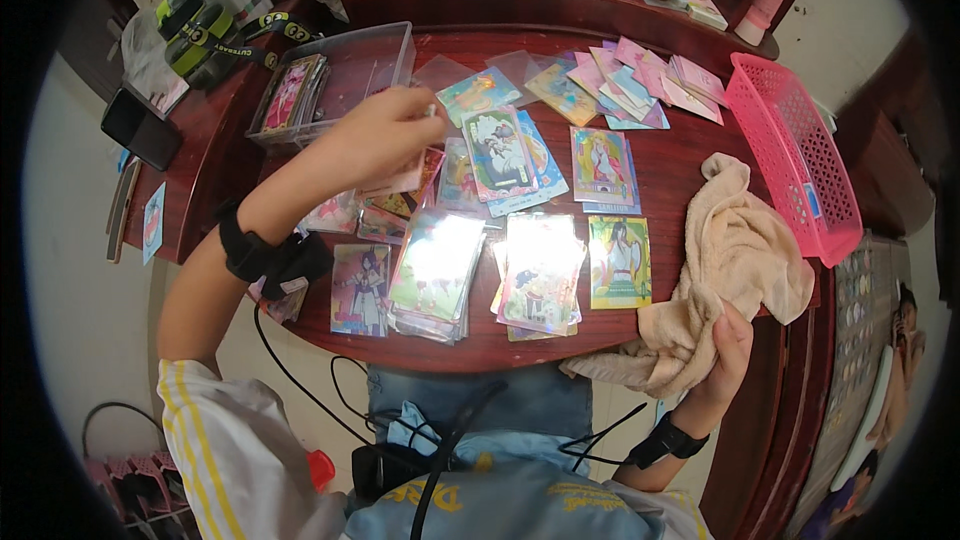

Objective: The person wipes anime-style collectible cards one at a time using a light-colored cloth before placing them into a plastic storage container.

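My left hand is over the cards at the left middle of the desk, fingers bent together; what lies between or under them I cannot tell. My right hand grips a beige towel that hangs over the desk's front right edge. Right of my left hand lies a green and white picture card on a blue one. Nearer me are a shiny stack of sleeved cards, another card pile, a purple card and a yellow-green card. Behind them lies a card with a blond figure.
A clear plastic box with upright cards stands at the back left. Pink cards are spread at the back right, beside a pink plastic basket. A phone and a green bottle stand at left. Cables hang from both wrists.
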`<control>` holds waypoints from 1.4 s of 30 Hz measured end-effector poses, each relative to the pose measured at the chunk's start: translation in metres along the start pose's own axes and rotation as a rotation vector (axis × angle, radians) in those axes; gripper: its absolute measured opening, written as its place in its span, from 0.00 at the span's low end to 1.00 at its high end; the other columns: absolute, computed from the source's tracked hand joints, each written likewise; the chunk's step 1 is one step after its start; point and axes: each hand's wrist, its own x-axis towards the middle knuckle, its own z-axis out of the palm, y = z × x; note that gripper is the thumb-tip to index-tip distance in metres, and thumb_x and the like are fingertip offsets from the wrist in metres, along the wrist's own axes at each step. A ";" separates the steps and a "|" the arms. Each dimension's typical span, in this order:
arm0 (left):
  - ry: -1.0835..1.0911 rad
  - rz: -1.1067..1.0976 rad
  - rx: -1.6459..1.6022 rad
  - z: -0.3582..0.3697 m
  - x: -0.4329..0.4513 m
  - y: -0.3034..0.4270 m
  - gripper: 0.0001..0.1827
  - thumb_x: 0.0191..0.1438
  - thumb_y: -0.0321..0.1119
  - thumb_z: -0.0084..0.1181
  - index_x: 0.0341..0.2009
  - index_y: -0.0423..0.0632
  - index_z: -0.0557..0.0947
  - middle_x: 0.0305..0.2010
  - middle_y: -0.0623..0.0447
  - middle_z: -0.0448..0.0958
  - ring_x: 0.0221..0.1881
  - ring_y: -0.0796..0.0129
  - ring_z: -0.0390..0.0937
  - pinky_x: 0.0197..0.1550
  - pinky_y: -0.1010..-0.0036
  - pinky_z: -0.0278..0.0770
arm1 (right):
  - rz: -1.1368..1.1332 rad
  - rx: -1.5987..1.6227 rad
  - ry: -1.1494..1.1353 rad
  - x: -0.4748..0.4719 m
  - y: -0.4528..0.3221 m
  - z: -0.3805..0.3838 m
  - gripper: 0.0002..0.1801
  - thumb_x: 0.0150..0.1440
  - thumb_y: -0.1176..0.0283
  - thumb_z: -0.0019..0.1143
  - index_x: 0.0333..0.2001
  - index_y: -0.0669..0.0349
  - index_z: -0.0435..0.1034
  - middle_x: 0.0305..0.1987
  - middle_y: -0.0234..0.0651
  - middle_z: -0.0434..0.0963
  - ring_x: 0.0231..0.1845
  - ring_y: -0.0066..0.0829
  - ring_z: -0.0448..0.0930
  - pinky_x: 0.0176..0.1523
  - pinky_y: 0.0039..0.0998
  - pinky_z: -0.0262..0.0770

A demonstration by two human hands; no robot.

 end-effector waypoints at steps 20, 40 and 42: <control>-0.266 -0.297 0.041 0.020 0.036 0.039 0.20 0.56 0.47 0.47 0.42 0.43 0.76 0.27 0.50 0.72 0.29 0.63 0.71 0.35 0.69 0.70 | 0.001 0.048 -0.007 0.000 0.001 -0.003 0.27 0.55 0.61 0.49 0.44 0.79 0.69 0.38 0.45 0.77 0.39 0.30 0.76 0.46 0.26 0.69; -0.080 -0.078 0.572 0.014 0.105 -0.015 0.29 0.46 0.42 0.61 0.51 0.41 0.70 0.49 0.40 0.69 0.45 0.48 0.72 0.47 0.62 0.70 | -0.017 0.053 0.005 -0.002 0.003 -0.003 0.24 0.55 0.64 0.44 0.44 0.79 0.68 0.37 0.44 0.77 0.36 0.27 0.77 0.43 0.24 0.71; -0.071 -0.087 0.639 0.010 0.120 -0.020 0.31 0.44 0.42 0.63 0.51 0.40 0.70 0.48 0.40 0.71 0.43 0.50 0.73 0.46 0.64 0.70 | -0.026 0.035 -0.018 -0.001 0.003 -0.004 0.25 0.55 0.63 0.44 0.44 0.79 0.68 0.36 0.44 0.77 0.36 0.27 0.77 0.43 0.24 0.71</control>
